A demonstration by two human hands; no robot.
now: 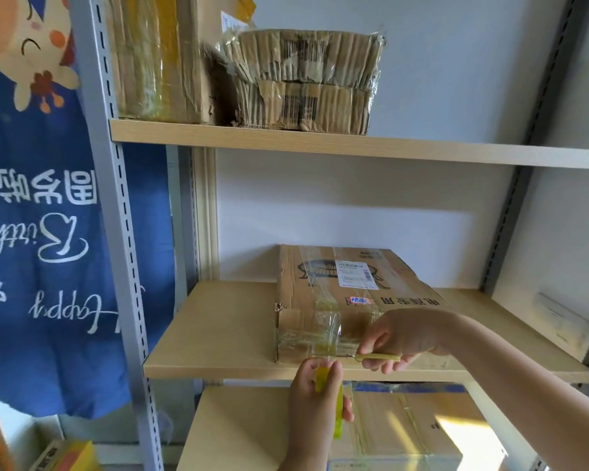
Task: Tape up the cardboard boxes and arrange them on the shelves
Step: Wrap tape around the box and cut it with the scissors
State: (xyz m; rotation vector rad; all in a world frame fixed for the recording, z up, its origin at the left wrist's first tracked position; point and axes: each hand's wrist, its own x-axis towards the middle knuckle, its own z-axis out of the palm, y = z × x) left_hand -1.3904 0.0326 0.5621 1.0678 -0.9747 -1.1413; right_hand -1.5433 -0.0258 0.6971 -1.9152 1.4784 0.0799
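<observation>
A flat cardboard box [340, 300] lies on the middle shelf [225, 328], with clear tape running over its top and down its front face. My left hand [315, 413] grips a yellowish roll of tape [334, 399] just below the shelf's front edge; a strip of tape stretches from the roll up to the box front. My right hand [405, 338] holds yellow-handled scissors [376, 357] at the box's front edge, blades pointing left at the tape strip.
The top shelf [320, 144] carries bundles of flattened cardboard [303, 83]. A larger taped box [405, 426] sits on the shelf below. A grey slotted upright [116, 232] and a blue banner [41, 232] stand at the left.
</observation>
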